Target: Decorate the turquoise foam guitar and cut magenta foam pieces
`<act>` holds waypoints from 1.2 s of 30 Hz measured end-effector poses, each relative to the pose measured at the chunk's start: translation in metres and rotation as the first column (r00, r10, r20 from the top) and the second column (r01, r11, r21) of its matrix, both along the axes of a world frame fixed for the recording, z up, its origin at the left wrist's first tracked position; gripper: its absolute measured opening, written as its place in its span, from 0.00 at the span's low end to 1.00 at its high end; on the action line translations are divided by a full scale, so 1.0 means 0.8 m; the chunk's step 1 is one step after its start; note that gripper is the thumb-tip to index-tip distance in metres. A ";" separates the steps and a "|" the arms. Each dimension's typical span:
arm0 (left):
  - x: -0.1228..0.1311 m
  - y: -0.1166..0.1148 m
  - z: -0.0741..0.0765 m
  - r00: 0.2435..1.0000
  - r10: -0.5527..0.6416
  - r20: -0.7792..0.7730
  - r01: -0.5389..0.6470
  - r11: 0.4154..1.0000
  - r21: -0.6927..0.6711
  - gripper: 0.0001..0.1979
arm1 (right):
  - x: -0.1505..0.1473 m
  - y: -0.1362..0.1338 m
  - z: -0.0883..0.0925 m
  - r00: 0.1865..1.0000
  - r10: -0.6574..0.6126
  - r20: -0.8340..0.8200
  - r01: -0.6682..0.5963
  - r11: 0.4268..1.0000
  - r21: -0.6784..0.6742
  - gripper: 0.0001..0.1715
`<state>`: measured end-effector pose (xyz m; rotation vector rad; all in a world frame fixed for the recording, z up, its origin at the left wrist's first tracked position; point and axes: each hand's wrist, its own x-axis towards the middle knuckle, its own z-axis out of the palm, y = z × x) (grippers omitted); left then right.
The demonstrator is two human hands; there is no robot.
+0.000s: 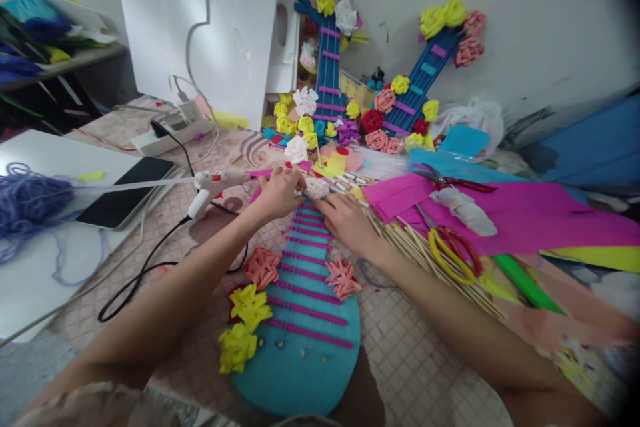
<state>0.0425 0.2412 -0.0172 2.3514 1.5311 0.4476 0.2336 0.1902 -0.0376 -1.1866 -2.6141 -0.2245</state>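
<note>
A turquoise foam lute-shaped craft (pixel 305 353) with pink crossbars lies flat in front of me. Yellow paper flowers (pixel 245 323) and salmon ones (pixel 343 278) are stuck along its sides. My left hand (pixel 280 191) and my right hand (pixel 347 221) meet at the top of its neck, both pinching a small white paper flower (pixel 316 187) pressed against the neck. A white glue gun (pixel 213 187) lies just left of my left hand, its cable trailing toward me.
Two finished flower-covered crafts (pixel 327 73) (pixel 423 80) lean on the back wall. Magenta paper (pixel 500 213), yellow-handled scissors (pixel 450 257), wooden sticks (pixel 425 253) lie right. A phone (pixel 123 200), blue yarn (pixel 27 200) and a power strip (pixel 165 133) sit left.
</note>
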 end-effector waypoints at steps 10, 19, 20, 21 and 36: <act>0.004 -0.005 -0.008 0.999 0.041 0.003 -0.041 0.999 0.034 0.10 | 0.002 0.006 0.007 0.991 -0.014 0.136 0.006 0.998 0.056 0.13; 0.006 -0.008 -0.011 0.994 0.091 0.056 -0.093 0.995 0.029 0.11 | 0.006 0.009 0.006 0.992 0.000 0.123 -0.003 1.000 0.029 0.13; 0.005 -0.007 -0.011 0.993 0.094 0.070 -0.096 0.995 0.024 0.12 | 0.006 0.010 0.005 0.994 -0.001 0.111 -0.001 1.000 0.024 0.13; 0.004 -0.006 -0.012 0.992 0.096 0.085 -0.097 0.995 0.017 0.12 | 0.006 0.011 0.004 0.995 -0.003 0.098 0.001 1.000 0.021 0.13; 0.006 -0.003 0.002 0.998 0.067 0.002 -0.067 0.997 0.036 0.08 | 0.008 0.015 0.000 0.999 0.014 0.031 -0.014 1.000 -0.001 0.14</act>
